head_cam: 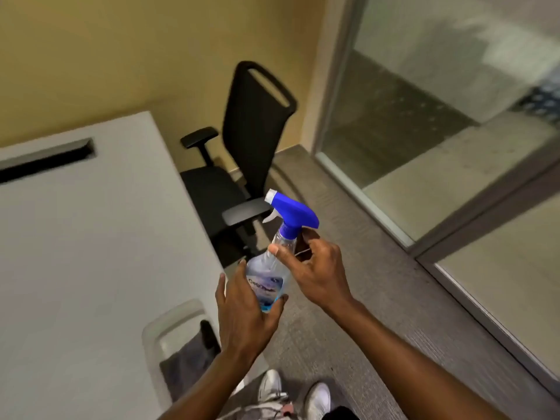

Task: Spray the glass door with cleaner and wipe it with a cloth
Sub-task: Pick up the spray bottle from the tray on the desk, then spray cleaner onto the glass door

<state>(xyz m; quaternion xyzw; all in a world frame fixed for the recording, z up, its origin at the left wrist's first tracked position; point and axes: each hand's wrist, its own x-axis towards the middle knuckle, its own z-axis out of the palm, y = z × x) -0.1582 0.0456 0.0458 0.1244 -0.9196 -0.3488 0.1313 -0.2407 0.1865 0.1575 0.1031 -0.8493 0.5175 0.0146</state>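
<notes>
A clear spray bottle (272, 268) with a blue trigger head and a little blue liquid at its base is held up in front of me, nozzle pointing left. My left hand (245, 310) grips the bottle's lower body from below. My right hand (315, 268) curls round the neck just under the blue head, thumb across the front. The glass door (439, 122) with its grey metal frame stands to the right, beyond the bottle. No cloth shows in view.
A white table (91, 253) fills the left side, with a black slot near its far edge. A black office chair (242, 165) stands behind the bottle against the yellow wall. A grey chair back (175, 338) sits at the table's near corner. Grey carpet runs to the door.
</notes>
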